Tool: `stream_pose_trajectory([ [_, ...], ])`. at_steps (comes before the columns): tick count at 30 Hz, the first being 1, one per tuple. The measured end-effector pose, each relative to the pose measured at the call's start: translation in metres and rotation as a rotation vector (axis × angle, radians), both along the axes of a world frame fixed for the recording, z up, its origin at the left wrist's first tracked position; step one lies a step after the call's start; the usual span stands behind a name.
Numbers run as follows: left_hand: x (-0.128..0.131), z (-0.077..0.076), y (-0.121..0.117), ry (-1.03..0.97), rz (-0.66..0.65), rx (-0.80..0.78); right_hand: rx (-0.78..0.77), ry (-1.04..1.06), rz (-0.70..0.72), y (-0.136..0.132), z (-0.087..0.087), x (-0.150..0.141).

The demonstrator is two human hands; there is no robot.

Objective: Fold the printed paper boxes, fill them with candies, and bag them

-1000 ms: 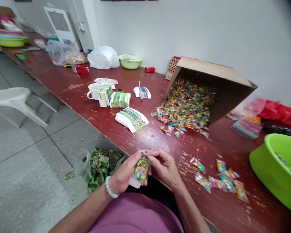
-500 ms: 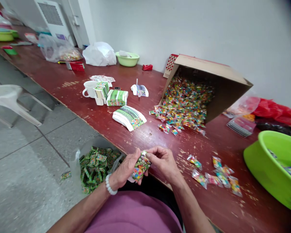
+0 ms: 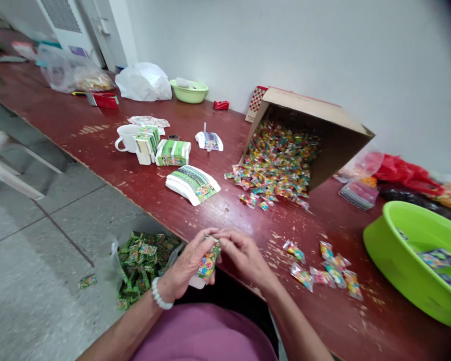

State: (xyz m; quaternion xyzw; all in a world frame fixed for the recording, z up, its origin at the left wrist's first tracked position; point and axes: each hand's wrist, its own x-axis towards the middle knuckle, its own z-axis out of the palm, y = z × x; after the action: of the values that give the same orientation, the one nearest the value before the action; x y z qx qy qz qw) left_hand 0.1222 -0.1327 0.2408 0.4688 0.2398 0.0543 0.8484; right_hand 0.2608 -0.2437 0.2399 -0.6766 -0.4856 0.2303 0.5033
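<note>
Close to the table's front edge, my left hand (image 3: 186,264) is wrapped round a small green printed carton (image 3: 209,260), with a white flap showing at its lower end. My right hand (image 3: 244,256) has its thumb and bent fingers closed at the carton's upper end; part of the fingertips is hidden. Below and left, an open clear plastic bag (image 3: 110,265) holds many small green cartons (image 3: 146,260). Ahead of my hands lies a fanned stack of flat printed cartons (image 3: 193,184). Several wrapped candies (image 3: 301,276) are scattered to the right of my right hand.
A cardboard box (image 3: 340,138) on its side spills wrapped candies (image 3: 278,160) onto the red table (image 3: 135,185). A green basin (image 3: 393,265) stands at right. Bundled flat cartons (image 3: 173,152) and a white mug (image 3: 127,139) are farther back. A white stool (image 3: 11,160) stands at left.
The carton has turned in my left hand, so its white lower flap now shows. My right hand has moved slightly left, staying at the carton's top. The view has shifted right.
</note>
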Motion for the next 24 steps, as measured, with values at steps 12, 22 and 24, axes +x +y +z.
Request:
stream_pose_trajectory([
  [12, -0.017, -0.013, 0.018, -0.013, -0.166, 0.086, -0.376, -0.509, -0.478, 0.054, -0.033, 0.129],
  [22, -0.010, -0.013, 0.044, 0.064, 0.076, 0.120, -0.108, 0.208, -0.526, 0.027, -0.020, 0.092],
  [24, -0.006, -0.012, 0.045, 0.059, 0.174, 0.102, -0.085, 0.359, -0.459, 0.014, -0.014, 0.071],
])
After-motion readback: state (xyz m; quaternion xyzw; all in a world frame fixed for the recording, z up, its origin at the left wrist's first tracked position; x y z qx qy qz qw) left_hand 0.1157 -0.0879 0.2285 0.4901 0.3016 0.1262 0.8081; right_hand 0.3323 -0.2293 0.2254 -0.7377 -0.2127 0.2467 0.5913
